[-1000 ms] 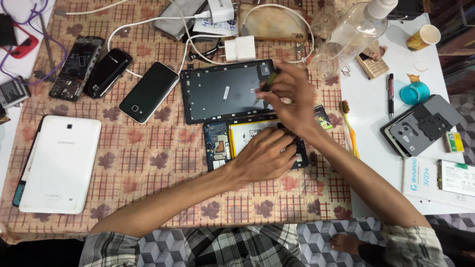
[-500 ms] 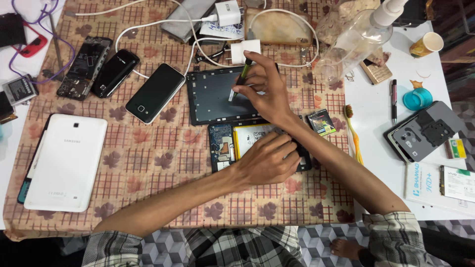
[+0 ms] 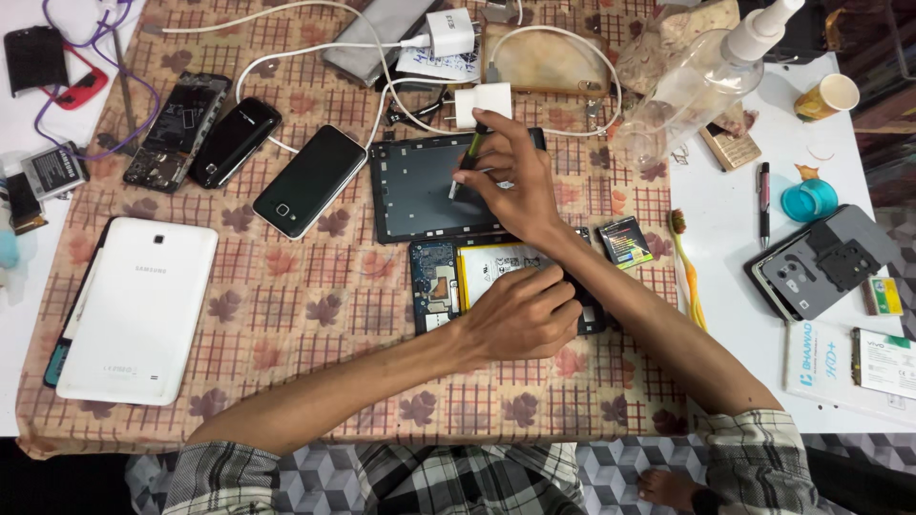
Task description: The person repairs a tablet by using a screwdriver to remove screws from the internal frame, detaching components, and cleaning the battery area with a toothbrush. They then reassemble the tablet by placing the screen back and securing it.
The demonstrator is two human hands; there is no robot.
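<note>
An opened tablet body with a pale battery and a blue circuit board lies on the patterned cloth. My left hand rests flat on its right part and holds it down. Just behind it lies a dark tablet back frame. My right hand reaches over that frame and grips a thin screwdriver with a green-yellow handle, its tip pointing down at the frame's inner face.
A white tablet lies at the left. Three phones and white chargers with cables sit behind. On the right are a small battery, a toothbrush, a spray bottle, a pen and a grey phone part.
My right hand has moved left and away from the opened tablet to the dark frame, still with the screwdriver. My left hand stays on the tablet body.
</note>
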